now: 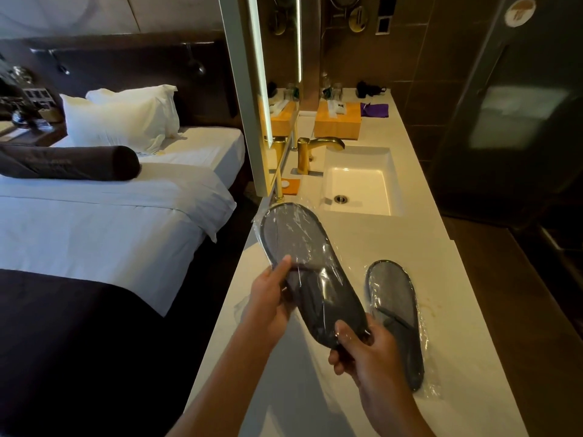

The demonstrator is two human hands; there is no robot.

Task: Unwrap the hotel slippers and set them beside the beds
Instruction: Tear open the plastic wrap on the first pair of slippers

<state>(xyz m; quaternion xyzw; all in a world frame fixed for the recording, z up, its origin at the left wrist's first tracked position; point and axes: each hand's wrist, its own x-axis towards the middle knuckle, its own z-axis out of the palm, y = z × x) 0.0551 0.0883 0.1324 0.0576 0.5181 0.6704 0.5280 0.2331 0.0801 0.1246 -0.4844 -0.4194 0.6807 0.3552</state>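
Observation:
A grey slipper pack in clear plastic wrap [307,266] is held in the air above the white counter [454,310]. My left hand [268,301] grips its left edge near the middle, thumb on top. My right hand [362,351] pinches its near toe end. A second wrapped grey slipper pack [394,313] lies flat on the counter just right of my hands. The bed [110,222] with white sheets stands to the left of the counter.
A white sink [359,184] with a gold tap [315,152] sits at the counter's far end, beside a lit mirror [262,89]. A wooden tissue box [337,119] and a purple cloth [373,109] lie behind it. Dark floor runs right of the counter.

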